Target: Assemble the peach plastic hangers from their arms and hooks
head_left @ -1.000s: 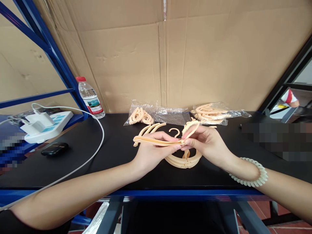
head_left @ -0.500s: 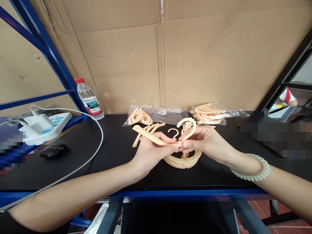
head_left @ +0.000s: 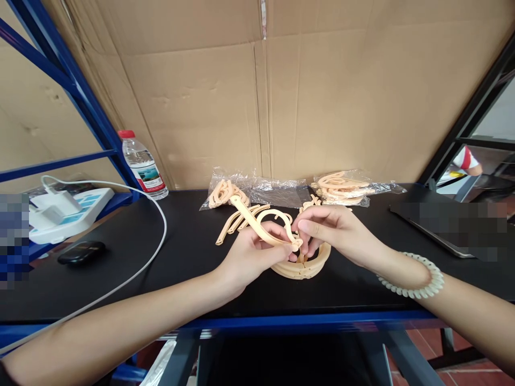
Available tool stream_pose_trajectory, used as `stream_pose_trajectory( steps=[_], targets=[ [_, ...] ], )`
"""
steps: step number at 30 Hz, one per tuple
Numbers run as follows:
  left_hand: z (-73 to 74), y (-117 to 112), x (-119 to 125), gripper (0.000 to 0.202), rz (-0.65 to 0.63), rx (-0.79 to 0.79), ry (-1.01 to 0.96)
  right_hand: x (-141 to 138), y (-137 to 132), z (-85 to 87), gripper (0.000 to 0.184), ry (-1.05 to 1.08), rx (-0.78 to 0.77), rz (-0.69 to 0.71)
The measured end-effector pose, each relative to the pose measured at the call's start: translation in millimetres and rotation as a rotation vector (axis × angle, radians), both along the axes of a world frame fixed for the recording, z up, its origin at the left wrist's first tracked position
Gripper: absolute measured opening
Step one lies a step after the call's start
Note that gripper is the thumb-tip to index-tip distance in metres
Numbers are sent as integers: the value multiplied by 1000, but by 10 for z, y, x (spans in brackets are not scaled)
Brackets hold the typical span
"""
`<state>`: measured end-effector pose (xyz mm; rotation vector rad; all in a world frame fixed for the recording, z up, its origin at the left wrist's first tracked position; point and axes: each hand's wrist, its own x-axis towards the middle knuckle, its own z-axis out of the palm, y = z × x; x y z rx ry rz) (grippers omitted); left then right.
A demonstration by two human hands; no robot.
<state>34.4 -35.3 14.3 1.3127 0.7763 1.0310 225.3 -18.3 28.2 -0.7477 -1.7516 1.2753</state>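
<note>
My left hand [head_left: 251, 257] grips a peach plastic hanger arm [head_left: 251, 221] that slants up and to the left. My right hand [head_left: 330, 230] pinches the hook piece [head_left: 277, 216] at the arm's near end, where the two parts meet by my fingertips. Just below both hands lies a small stack of finished curved hangers [head_left: 300, 266] on the black table [head_left: 181, 257]. Loose hanger arms [head_left: 235, 221] lie behind my left hand. A beaded bracelet [head_left: 418, 279] is on my right wrist.
Clear bags of peach parts [head_left: 225, 190] [head_left: 341, 187] lie at the back by the cardboard wall. A water bottle [head_left: 140, 165] stands at the back left. A white power strip with chargers [head_left: 64, 212], a white cable [head_left: 132, 268] and a black device [head_left: 80, 251] are at the left.
The hanger arm has tilted from level to slanting up-left. The hook piece has swung down from above my right hand to the arm's end, with both hands slightly lower.
</note>
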Motion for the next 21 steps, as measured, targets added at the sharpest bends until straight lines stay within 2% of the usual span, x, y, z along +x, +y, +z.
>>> stream_pose_trajectory(
  steps=[5,13,17,21],
  targets=[
    [20,-13,10,5,-35,-9,61,-7,0,11,19,-47,46,-10],
    [29,-15,-7,19,-5,28,36,13,37,4,18,33,-13,16],
    [39,4,-37,18,64,19,31,39,88,20,23,34,5,68],
    [126,90,-132,18,188,-24,-95,55,275,100,30,58,0,50]
  ],
)
